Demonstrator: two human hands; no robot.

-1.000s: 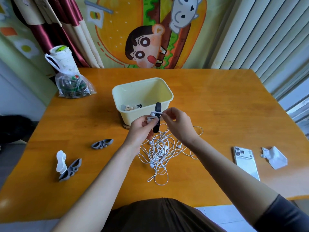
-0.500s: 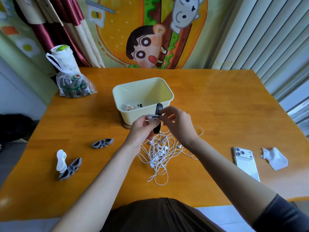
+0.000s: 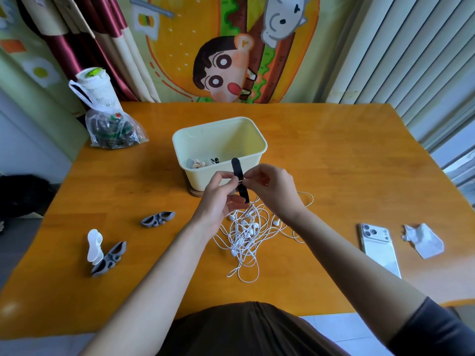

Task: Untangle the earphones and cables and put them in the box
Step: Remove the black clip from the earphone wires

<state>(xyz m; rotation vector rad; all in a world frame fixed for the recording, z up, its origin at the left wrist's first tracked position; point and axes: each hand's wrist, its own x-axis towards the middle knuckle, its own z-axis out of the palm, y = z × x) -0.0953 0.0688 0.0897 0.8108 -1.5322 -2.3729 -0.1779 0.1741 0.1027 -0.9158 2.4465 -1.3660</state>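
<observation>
Head view: two bare forearms reach in from the lower edge and meet above the table, just in front of the box.
Earphone cables: thin white wires in a loose tangle lying on the table under the hands, with several white earbuds caught among the loops. One long loop trails toward the person and another arcs out past the right wrist. A few strands rise from the heap to the fingers.
Black strap: a narrow dark strip held nearly upright between the hands. Its top end stands in front of the box's near wall and its lower end hangs over the tangle. White wire crosses it at mid-height.
Left hand: thumb and forefinger pinch the black strap from the left, with the other fingers curled below.
Right hand: fingertips pressed together on a strand of the earphone cables, right at the strap.
Box: pale yellow, rectangular and open-topped, standing on a brown round base. A few small items lie in its near left corner.
Table: glossy orange-brown wood.
Left side: one grey clip lies alone. Nearer the edge, a white clip touches a second grey clip.
Right side: white phone lying camera side up, with a crumpled tissue just beside it.
Far left corner: clear plastic bag with dark contents, and a white lidded cup behind it.
Room: cartoon wall hanging behind the table, red and cream curtains to the left, pale vertical blinds to the right.
</observation>
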